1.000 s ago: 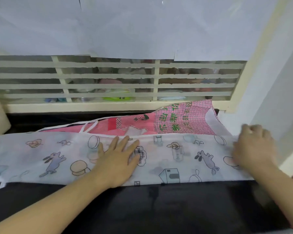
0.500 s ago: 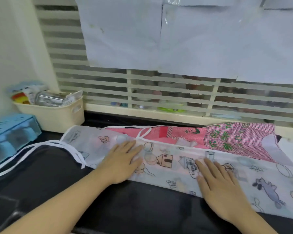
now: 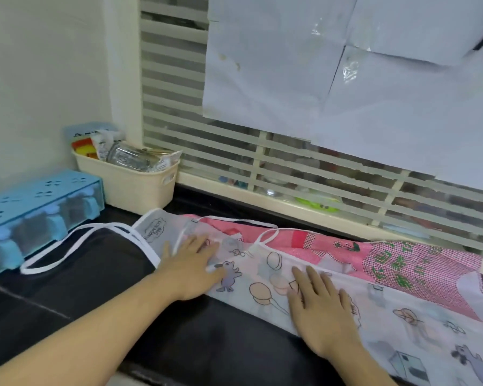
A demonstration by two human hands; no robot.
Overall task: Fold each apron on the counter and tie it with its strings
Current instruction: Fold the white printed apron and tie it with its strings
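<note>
White printed apron (image 3: 265,270) lies folded into a long strip across the middle of the frame on the black counter (image 3: 67,288). Left hand (image 3: 191,264) and right hand (image 3: 318,307) press flat on it, fingers straight and slightly apart. Its strings (image 3: 67,240) trail left.

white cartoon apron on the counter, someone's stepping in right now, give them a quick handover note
Left hand: flat, fingers straight, pressing the white cartoon apron near its left end.
Right hand: flat on the same apron, further right.
The apron lies folded into a long narrow band along the black counter; its white strings trail loose to the left. The pink apron lies behind it, against the window ledge, untied.
Done: lengthwise fold. Left: fold the band shorter, tie it with its strings, then do the pink one.
</note>
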